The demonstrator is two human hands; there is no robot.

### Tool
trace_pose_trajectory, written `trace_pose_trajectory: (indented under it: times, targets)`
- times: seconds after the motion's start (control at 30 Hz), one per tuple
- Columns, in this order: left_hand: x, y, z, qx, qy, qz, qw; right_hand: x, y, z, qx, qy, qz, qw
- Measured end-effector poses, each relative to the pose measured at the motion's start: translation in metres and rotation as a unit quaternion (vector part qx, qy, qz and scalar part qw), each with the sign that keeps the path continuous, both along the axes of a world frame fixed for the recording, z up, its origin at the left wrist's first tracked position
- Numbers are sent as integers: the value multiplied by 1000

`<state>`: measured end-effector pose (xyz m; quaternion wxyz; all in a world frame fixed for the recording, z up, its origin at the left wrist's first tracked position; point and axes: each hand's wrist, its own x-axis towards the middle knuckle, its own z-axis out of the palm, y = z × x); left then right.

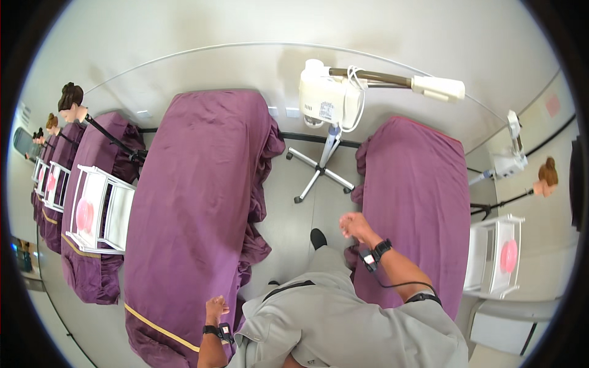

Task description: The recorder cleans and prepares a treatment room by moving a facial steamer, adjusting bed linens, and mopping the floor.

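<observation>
Grey shirt nearest; left hand half-curled above left bed, right hand likewise by right bed, neither visibly holding anything; step judged as standing or walking between beds, any contact calling for a lower reach.

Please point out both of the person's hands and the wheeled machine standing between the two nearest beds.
Left hand [216,308]: head view, on the middle of the hand.
Right hand [354,226]: head view, on the middle of the hand.
Machine [321,99]: head view, on its white body.
</observation>
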<state>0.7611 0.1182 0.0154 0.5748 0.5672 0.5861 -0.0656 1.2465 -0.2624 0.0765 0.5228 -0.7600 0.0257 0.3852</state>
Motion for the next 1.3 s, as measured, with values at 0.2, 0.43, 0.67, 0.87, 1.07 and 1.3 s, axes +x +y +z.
trace_pose_trajectory:
  times: [0.2,0.43,0.67,0.87,1.07,1.3]
  targets:
    - [49,-72,16,25,-50,-235,970,158,45,125,78,-282,10,956]
    - [143,-90,31,-82,14,11,997,296,7,183,107,-286,-125,944]
    - [194,-69,24,-54,-23,57,997,368,-10,174,140,-200,-234,941]
    - [198,-83,20,-73,-14,55,996,412,-21,160,264,-175,-225,921]
    - [187,-102,16,-83,31,65,994,441,-16,127,389,-100,-190,896]
    - [181,-103,15,-84,26,61,994,449,-2,121,416,-107,-188,884]
